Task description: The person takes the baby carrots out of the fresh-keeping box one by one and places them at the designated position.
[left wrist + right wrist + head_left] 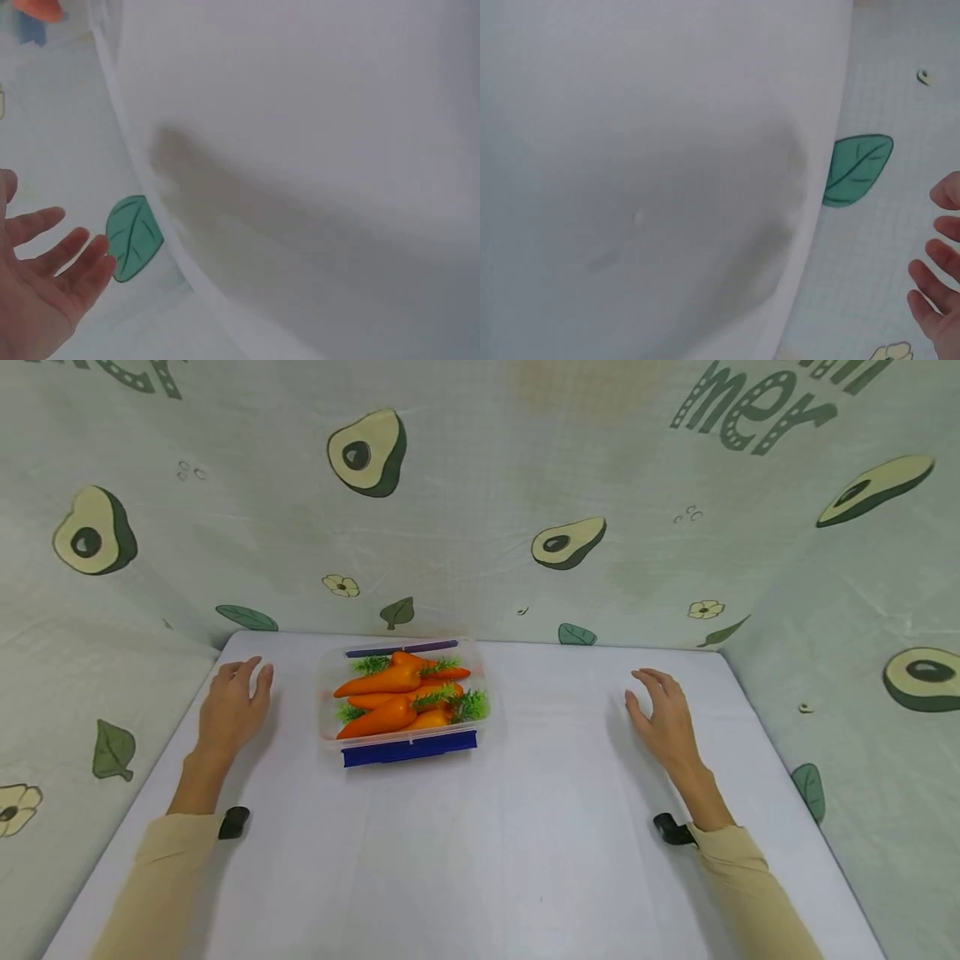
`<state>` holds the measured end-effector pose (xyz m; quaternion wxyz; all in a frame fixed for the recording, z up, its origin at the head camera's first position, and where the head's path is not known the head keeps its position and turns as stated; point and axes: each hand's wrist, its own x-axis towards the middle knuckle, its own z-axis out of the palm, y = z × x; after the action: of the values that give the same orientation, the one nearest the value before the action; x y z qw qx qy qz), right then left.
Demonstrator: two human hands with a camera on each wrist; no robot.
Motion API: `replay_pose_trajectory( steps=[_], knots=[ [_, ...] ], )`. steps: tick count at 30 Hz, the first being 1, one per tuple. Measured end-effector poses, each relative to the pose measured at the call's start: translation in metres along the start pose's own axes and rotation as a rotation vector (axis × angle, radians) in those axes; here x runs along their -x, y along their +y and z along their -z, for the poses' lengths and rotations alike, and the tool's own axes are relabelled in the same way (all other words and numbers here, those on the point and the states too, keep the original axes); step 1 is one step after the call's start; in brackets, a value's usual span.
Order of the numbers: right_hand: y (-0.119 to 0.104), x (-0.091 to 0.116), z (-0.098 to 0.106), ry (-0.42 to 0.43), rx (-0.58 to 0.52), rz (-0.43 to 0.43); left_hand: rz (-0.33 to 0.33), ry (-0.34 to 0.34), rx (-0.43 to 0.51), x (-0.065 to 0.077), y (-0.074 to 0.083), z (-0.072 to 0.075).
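Observation:
A clear plastic container (327, 727) with blue side clips stands toward the back of the table, left of centre. Several toy carrots (382, 718), orange with green leafy tops, lie heaped inside it. To the left of the container is my left hand (231, 708), above the table with relaxed fingers and nothing in them. My right hand (663, 722) hovers over the right side of the table, far from the container, its fingers loosely bent around nothing. Both wrist views also show relaxed fingers; part of the right hand (943, 300) is cut off by the frame edge.
The table (555, 827) has a white cover. Behind it and along both sides hangs a pale cloth (465, 527) printed with avocados, leaves and flowers. A small black wrist device (234, 822) sits at the left cuff, and another black device (672, 830) at the right cuff.

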<state>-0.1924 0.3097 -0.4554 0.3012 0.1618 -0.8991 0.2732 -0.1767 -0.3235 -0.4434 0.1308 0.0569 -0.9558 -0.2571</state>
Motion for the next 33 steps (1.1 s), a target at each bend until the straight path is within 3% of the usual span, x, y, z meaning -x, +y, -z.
replay_pose_trajectory(
  steps=[19,33],
  knots=[
    [-0.053,-0.025,-0.040,-0.049,-0.246,-0.123,-0.061,0.068,0.214,0.007,0.044,-0.009],
    [-0.089,-0.030,-0.069,-0.176,-0.401,-0.216,-0.056,-0.006,0.267,0.019,0.065,-0.020]
  ],
)
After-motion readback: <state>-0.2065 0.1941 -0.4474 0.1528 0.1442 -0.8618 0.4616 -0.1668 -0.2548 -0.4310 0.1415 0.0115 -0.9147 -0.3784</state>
